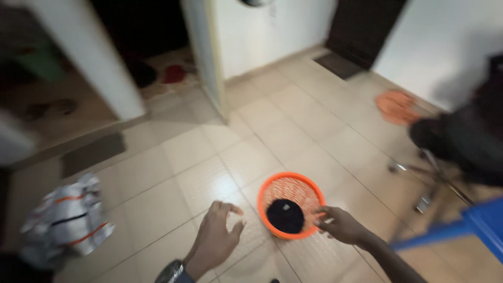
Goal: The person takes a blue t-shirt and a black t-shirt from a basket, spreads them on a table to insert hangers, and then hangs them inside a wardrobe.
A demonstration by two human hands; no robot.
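While the camera looks down across a pale tiled floor (293,131), both hands reach over it from the bottom of the frame. Biggest thing after the tiles: a white wall pillar (209,57) splitting two dark doorways, with a mat (343,64) at the far one and red footwear, blurred, inside the near one. Over on the right, a black office chair (461,141) on a metal wheeled base, and a blue plastic piece of furniture (471,225) cutting into the corner. At lower left, a crumpled white bundle (68,220) with orange and dark stripes lies on the tiles, well apart from the hands. Far right, near the wall, a flat orange lid (396,106), or a second basket, too blurred to tell which.

Now the centre: an orange basket (291,204) stands upright on the floor, mesh sides, open top, with a dark cloth (285,216) balled up inside it, low against the near wall. It sits between the two hands.

Right hand (340,224) is at the basket's rim, fingers loosely curled and touching or just about touching the orange edge; a firm grip is not visible. Left hand (216,238) hovers just beside the basket, clear of it, fingers half curled and spread, holding nothing, a watch (170,271) on the wrist. Judging by the spread, the hands are set either side to match the basket's width.
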